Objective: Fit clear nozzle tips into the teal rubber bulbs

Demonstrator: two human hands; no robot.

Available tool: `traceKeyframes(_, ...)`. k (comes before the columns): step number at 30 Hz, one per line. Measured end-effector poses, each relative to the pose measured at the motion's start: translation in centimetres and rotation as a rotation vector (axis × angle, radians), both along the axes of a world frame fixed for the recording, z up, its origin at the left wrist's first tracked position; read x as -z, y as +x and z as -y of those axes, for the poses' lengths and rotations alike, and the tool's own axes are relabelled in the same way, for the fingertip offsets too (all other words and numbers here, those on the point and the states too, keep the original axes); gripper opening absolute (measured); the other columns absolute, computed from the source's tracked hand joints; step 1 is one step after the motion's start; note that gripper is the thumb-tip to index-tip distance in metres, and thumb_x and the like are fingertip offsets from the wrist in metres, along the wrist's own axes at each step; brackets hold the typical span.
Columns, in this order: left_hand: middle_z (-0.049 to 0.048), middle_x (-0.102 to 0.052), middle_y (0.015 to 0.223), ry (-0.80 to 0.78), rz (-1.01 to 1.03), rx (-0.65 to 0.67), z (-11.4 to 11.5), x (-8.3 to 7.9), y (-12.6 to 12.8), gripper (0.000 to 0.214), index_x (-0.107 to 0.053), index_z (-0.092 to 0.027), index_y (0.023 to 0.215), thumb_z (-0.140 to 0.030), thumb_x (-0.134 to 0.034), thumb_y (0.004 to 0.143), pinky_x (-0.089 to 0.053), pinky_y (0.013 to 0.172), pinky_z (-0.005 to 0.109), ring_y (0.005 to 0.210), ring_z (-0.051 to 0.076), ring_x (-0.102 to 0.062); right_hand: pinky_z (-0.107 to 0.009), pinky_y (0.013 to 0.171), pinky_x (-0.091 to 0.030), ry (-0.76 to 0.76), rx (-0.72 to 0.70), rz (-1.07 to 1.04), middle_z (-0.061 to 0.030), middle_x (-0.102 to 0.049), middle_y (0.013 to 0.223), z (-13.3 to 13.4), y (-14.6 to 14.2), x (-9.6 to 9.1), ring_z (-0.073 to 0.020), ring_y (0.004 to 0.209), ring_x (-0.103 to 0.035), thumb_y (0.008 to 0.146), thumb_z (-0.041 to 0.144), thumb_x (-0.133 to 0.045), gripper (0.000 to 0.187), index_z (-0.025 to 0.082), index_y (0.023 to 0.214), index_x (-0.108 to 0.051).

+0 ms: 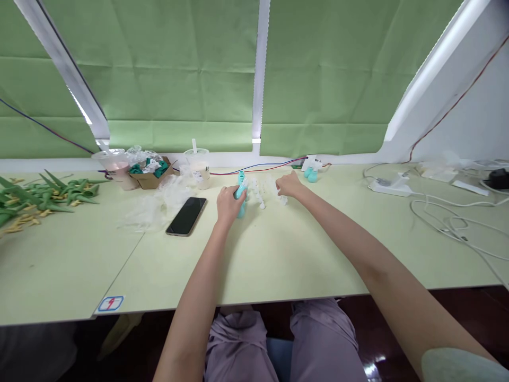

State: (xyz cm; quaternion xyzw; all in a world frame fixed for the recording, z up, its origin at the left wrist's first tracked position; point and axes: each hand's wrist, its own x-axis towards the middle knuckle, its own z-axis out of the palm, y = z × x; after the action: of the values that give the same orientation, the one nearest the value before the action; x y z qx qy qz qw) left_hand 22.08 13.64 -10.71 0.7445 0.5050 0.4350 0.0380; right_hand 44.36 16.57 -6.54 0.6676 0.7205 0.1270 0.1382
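1. The left hand (228, 204) is closed around a teal plastic piece (240, 195), which stands roughly upright on the table (278, 254) at mid-depth, just left of centre.
2. The right hand (289, 185) has its fingers curled downward at the far right edge of a cluster of small white parts (260, 193). Whether it grips one cannot be told.
3. The white parts lie on the table between the two hands, just beside the teal piece.
4. A black phone (186, 216) lies flat, left of the left hand.
5. Behind it stand a lidded cup with a straw (198, 168), a cardboard box (153, 178) and a second cup (118, 170).
6. A pile of green pieces (43, 195) occupies the far left.
7. Two small teal items (311, 174) sit beyond the right hand; a white power strip (392, 187) and cables lie to the right.
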Motion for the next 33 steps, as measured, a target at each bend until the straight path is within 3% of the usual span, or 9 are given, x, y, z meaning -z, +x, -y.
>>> traceKeyframes(6,0.0036,-0.065,0.082,-0.006,-0.041,0.007,0.2,-0.1,0.1,0.026,-0.064,-0.021,0.092,-0.04,-0.047,0.084,-0.035,0.069,0.03,0.08,0.02,-0.048,-0.039,0.082,-0.029,-0.01,0.0,-0.008,-0.0119,-0.064,0.1,0.3,-0.1,-0.5,-0.0261,0.091,-0.057,0.073,0.035,-0.067,0.037,0.016,0.103,-0.058)
traceKeyframes(10,0.0042,-0.064,0.079,0.01,-0.089,0.019,0.4,-0.2,0.3,0.025,-0.064,-0.021,0.087,-0.039,-0.047,0.084,-0.035,0.068,0.03,0.079,0.02,-0.048,-0.04,0.083,-0.031,0.281,-0.069,-0.069,-0.0162,-0.061,0.106,1.6,-0.5,-1.9,-0.0297,0.094,-0.056,0.078,0.031,-0.062,0.038,0.012,0.11,-0.053)
traceKeyframes(12,0.0047,-0.063,0.078,0.031,-0.117,0.027,0.5,-0.2,0.5,0.025,-0.064,-0.021,0.089,-0.039,-0.048,0.084,-0.036,0.069,0.031,0.079,0.02,-0.048,-0.037,0.081,-0.034,0.387,-0.119,-0.227,-0.0148,-0.061,0.107,2.6,-1.1,-2.5,-0.028,0.096,-0.056,0.084,0.033,-0.055,0.034,0.014,0.111,-0.053)
traceKeyframes(14,0.0051,-0.063,0.081,0.07,-0.139,0.039,0.6,-0.2,0.7,0.025,-0.064,-0.02,0.093,-0.038,-0.049,0.083,-0.037,0.072,0.032,0.081,0.021,-0.048,-0.031,0.077,-0.038,0.342,-0.174,-0.495,-0.0088,-0.063,0.104,3.5,-2.0,-2.6,-0.0235,0.093,-0.058,0.088,0.041,-0.045,0.032,0.019,0.109,-0.056)
traceKeyframes(17,0.0054,-0.063,0.087,0.131,-0.173,0.07,0.8,-0.2,1.0,0.026,-0.062,-0.021,0.1,-0.036,-0.051,0.083,-0.037,0.077,0.033,0.087,0.021,-0.048,-0.026,0.069,-0.042,0.171,-0.252,-0.909,-0.0008,-0.066,0.097,4.4,-3.3,-1.7,-0.0155,0.075,-0.062,0.089,0.05,-0.039,0.036,0.025,0.1,-0.062)
traceKeyframes(20,0.0067,-0.061,0.093,0.18,-0.229,0.089,1.2,-0.1,1.4,0.026,-0.061,-0.021,0.102,-0.034,-0.053,0.082,-0.037,0.08,0.035,0.093,0.023,-0.048,-0.025,0.064,-0.045,0.139,-0.273,-1.254,-0.0004,-0.067,0.085,4.3,-4.1,0.4,-0.0107,0.056,-0.059,0.082,0.051,-0.05,0.035,0.02,0.089,-0.066)
traceKeyframes(26,0.0067,-0.059,0.1,0.139,-0.227,0.167,1.3,0.4,1.8,0.023,-0.056,-0.02,0.102,-0.027,-0.053,0.081,-0.041,0.08,0.032,0.092,0.02,-0.053,-0.026,0.061,-0.051,0.087,-0.175,-1.841,-0.0028,-0.066,0.071,4.4,-3.9,3.7,-0.0151,0.066,-0.062,0.056,0.037,-0.076,0.034,0.016,0.081,-0.068)
traceKeyframes(29,0.0056,-0.06,0.1,0.026,-0.227,0.256,1.3,0.4,2.1,0.026,-0.054,-0.02,0.106,-0.032,-0.052,0.083,-0.042,0.076,0.029,0.088,0.019,-0.057,-0.03,0.069,-0.052,0.134,-0.185,-1.907,-0.0026,-0.068,0.073,4.7,-3.3,4.3,-0.016,0.069,-0.062,0.051,0.029,-0.077,0.03,0.016,0.077,-0.069)
traceKeyframes(33,0.0055,-0.062,0.093,-0.033,-0.259,0.279,1.4,0.0,2.4,0.024,-0.061,-0.021,0.098,-0.037,-0.047,0.085,-0.042,0.074,0.027,0.087,0.018,-0.058,-0.031,0.072,-0.052,0.271,-0.187,-1.778,-0.0009,-0.068,0.073,5.2,-3.1,4.0,-0.0167,0.069,-0.062,0.057,0.022,-0.072,0.019,0.018,0.075,-0.069)
